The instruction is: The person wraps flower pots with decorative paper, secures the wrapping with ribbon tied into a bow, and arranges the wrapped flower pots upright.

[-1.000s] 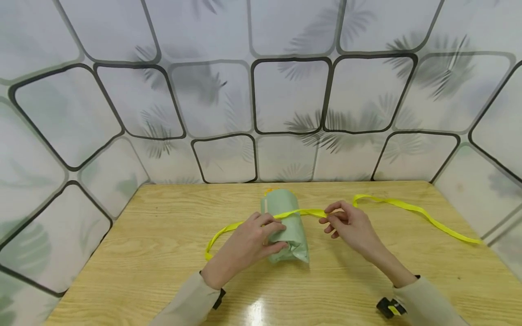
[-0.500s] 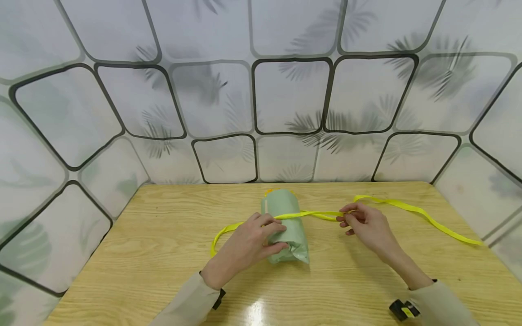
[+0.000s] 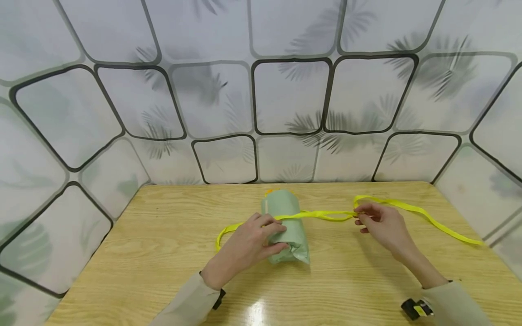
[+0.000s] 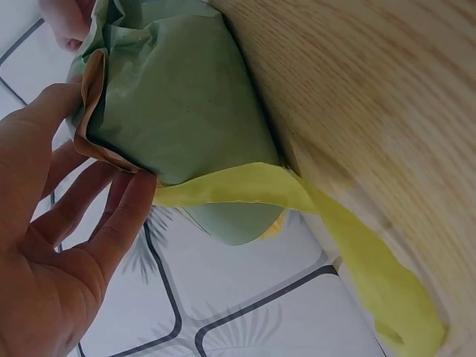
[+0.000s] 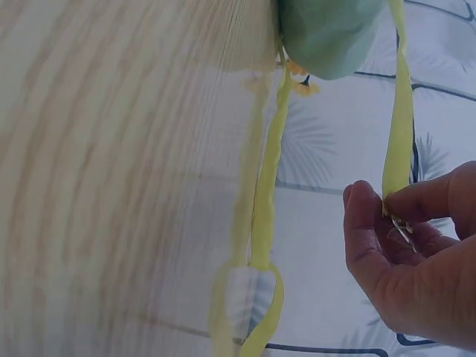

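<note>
A pale green wrapped package (image 3: 287, 228) lies on the table, one end crumpled and folded. My left hand (image 3: 248, 237) holds it from above and left; in the left wrist view the fingertips meet its brown-edged fold (image 4: 93, 111). A yellow ribbon (image 3: 293, 215) crosses over the package, passing by my left fingertips, and loops round on the left. Right of the package, my right hand (image 3: 385, 224) pinches the ribbon's end between thumb and finger, as the right wrist view (image 5: 416, 253) shows. Part of the ribbon under the package is hidden.
The ribbon's other length (image 3: 424, 213) trails across the wooden table (image 3: 163, 271) towards its right edge. An orange-yellow bit (image 3: 271, 192) shows behind the package's far end. A patterned curtain (image 3: 285, 95) stands behind the table and along both sides.
My right hand has moved to the right, drawing the ribbon further across the package. The loop on the left has shrunk. My left hand and the package have stayed in place.
</note>
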### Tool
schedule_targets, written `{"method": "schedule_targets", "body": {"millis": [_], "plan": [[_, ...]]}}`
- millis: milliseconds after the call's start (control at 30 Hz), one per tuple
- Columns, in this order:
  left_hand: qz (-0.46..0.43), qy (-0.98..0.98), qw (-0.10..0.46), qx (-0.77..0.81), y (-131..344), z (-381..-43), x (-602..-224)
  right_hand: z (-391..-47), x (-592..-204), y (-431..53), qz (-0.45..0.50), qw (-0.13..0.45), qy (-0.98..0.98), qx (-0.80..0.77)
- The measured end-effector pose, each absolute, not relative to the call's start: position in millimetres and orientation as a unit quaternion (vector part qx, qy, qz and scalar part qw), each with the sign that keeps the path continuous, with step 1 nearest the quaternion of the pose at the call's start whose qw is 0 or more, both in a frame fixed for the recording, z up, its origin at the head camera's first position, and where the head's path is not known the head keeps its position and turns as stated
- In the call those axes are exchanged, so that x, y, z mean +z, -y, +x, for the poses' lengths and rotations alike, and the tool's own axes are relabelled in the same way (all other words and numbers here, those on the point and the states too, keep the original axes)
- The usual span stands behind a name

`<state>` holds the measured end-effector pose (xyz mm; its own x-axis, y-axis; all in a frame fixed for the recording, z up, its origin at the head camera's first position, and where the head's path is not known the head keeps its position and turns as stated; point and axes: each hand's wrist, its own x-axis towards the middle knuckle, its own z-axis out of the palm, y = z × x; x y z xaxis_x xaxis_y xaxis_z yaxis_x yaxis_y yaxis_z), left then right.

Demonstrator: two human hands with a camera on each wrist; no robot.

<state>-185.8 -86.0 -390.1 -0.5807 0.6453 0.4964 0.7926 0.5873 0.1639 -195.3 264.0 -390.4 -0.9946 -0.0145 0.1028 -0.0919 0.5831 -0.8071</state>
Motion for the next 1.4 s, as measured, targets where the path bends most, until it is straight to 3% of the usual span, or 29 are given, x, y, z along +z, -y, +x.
{"method": "schedule_targets", "body": {"millis": [733,1100,1400], "plan": [[-0.416,0.865,0.208,-0.189,86,-186,-392,-192,-399,-299,-0.010,0.031,0.898,0.438],[-0.412,0.868,0.203,-0.191,86,-186,-392,-190,-399,-309,0.018,-0.002,0.923,0.385],[-0.410,0.868,0.200,-0.194,86,-186,-392,-188,-395,-291,0.064,0.017,0.928,0.367]]}}
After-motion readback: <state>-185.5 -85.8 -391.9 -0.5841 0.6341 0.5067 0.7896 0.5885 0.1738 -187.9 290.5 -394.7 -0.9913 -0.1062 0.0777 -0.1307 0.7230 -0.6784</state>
